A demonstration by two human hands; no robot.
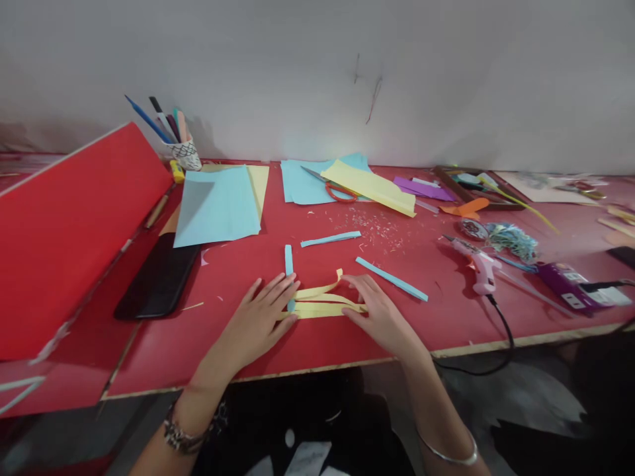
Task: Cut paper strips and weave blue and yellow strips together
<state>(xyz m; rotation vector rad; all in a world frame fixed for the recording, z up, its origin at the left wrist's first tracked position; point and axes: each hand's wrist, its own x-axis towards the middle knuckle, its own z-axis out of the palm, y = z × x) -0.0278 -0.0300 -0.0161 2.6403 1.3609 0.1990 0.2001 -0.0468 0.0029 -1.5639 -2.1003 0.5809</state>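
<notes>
Several yellow paper strips (322, 308) lie side by side near the table's front edge, joined at the left to an upright light blue paper strip (288, 259). My left hand (265, 311) rests flat over that joined end, fingers stretched out, covering part of the blue strip. At the other end of the yellow strips is my right hand (380, 311), its fingers curved and its thumb apart from them, touching the strips. One yellow strip bends upward, its tip beside my right fingers. Two loose blue strips, a back one (331, 238) and a right one (391, 279), lie beyond my hands.
On the red table (238, 277), a black phone (157, 277) and blue paper sheets (218, 205) lie left. Scissors (341, 192) sit among papers behind. Rightward are a pink glue gun (479, 264) with its cable and a purple box (570, 285). A red board (74, 244) leans at far left.
</notes>
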